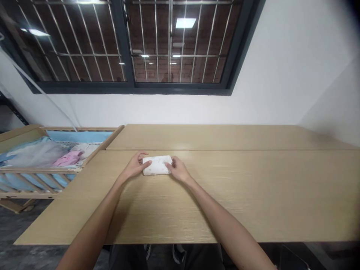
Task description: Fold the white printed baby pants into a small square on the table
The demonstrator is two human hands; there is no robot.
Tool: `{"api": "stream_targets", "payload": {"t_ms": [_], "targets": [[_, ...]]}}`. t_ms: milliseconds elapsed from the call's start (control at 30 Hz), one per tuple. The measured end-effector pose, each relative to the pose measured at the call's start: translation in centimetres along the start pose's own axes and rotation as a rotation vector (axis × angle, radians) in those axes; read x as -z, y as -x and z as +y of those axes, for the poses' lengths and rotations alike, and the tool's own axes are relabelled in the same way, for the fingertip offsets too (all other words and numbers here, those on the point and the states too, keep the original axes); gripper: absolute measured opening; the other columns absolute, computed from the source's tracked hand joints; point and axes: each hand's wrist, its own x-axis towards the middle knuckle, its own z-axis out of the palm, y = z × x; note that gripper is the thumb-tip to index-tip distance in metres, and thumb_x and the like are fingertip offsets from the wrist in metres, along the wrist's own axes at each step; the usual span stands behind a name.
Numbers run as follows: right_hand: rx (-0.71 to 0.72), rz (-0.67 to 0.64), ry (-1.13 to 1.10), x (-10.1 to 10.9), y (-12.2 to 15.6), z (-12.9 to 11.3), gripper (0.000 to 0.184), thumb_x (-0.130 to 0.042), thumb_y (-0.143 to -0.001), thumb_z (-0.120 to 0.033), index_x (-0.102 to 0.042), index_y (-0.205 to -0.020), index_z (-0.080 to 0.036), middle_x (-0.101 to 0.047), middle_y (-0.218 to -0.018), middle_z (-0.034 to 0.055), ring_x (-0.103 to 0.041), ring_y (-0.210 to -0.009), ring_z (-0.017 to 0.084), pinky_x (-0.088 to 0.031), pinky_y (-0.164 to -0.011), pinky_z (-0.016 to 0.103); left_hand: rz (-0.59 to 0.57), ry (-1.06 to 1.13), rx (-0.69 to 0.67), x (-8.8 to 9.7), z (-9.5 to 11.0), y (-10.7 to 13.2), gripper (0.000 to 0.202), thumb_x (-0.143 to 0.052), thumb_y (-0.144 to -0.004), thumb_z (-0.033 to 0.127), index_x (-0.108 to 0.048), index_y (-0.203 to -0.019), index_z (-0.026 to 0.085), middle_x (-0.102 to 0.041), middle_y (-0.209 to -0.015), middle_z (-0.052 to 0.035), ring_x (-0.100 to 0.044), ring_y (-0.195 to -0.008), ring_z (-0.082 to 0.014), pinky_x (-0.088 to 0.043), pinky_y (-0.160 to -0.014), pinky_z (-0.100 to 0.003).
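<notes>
Over the wooden table [253,191], left of its middle and near the seam running along it, I see a white folded bundle [158,168] with a faint print. I have the left hand [136,165] clamped on its left end, thumb across the face, and the right hand [179,170] clamped likewise on its right end. Left of the table stands a wooden crib [39,170] with a pink cloth [67,159] inside; beyond the table is a barred window [125,45].

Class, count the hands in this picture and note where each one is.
2: the left hand is at the left end of the white cloth, and the right hand is at its right end. Some fingers are partly hidden, but both hands show.
</notes>
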Motion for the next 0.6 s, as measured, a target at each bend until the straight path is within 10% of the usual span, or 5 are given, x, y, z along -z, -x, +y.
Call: {"api": "stream_targets", "payload": {"t_ms": [300,433,600], "targets": [[-0.052,0.111,0.061,-1.4,-0.8,1.3,0.041,-0.064,-0.085,-0.047,-0.055,-0.111,-0.017,-0.065,-0.096,0.0082,-0.061,-0.079,0.021,-0.054,-0.074,0.036,0.172,-0.147,0.026,-3.2,-3.3,0.5,0.041,-0.062,-0.085,0.031,-0.055,-0.122,0.016,-0.067,-0.115,-0.012,-0.065,-0.108,-0.0268,-0.052,-0.1,-0.046],[0.126,0.205,0.25,-1.3,0.2,-0.2,0.054,-0.054,-0.094,-0.044,-0.047,-0.137,-0.013,-0.051,-0.137,0.0218,-0.055,-0.122,0.031,-0.046,-0.105,0.046,0.249,-0.29,-0.03,-3.6,-2.2,1.1,0.047,-0.057,-0.091,0.034,-0.051,-0.135,0.016,-0.052,-0.143,-0.0182,-0.045,-0.139,-0.034,-0.032,-0.118,-0.056],[0.466,-0.141,0.505,-2.1,0.5,-1.5,0.063,-0.043,-0.098,-0.036,-0.033,-0.157,-0.014,-0.031,-0.164,0.0158,-0.026,-0.152,0.028,-0.022,-0.123,0.049,0.049,-0.521,-0.223,-5.8,-0.8,1.9,0.075,-0.036,-0.101,0.054,-0.021,-0.157,0.007,-0.021,-0.166,-0.0211,-0.013,-0.156,-0.0312,-0.021,-0.125,-0.049]]}}
